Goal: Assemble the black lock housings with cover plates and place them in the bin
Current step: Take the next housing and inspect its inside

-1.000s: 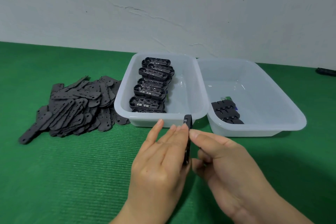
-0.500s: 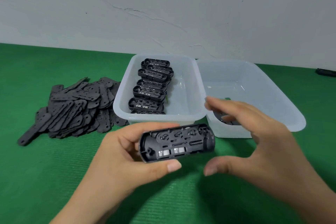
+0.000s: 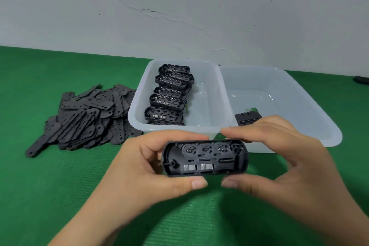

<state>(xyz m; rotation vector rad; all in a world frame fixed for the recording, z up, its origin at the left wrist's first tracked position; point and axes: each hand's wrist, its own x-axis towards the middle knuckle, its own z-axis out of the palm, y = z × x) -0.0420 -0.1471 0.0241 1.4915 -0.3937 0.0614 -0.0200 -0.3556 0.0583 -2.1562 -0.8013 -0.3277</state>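
Observation:
I hold one black lock housing (image 3: 205,159) in front of me above the green mat, its open inside facing me, with no cover plate on it. My left hand (image 3: 143,168) grips its left end between thumb and fingers. My right hand (image 3: 283,158) pinches its right end the same way. Several more open housings (image 3: 169,96) lie stacked in the left white bin (image 3: 211,106). A pile of flat black cover plates (image 3: 85,116) lies on the mat left of that bin. The right white bin (image 3: 311,110) holds assembled housings (image 3: 247,119), partly hidden behind my right fingers.
The green mat (image 3: 60,185) covers the table up to a white wall. A small dark object (image 3: 361,80) lies at the far right edge of the mat.
My left hand turned the housing from edge-on to face me and raised it. My right hand opened, hovered beside it, then closed on its right end.

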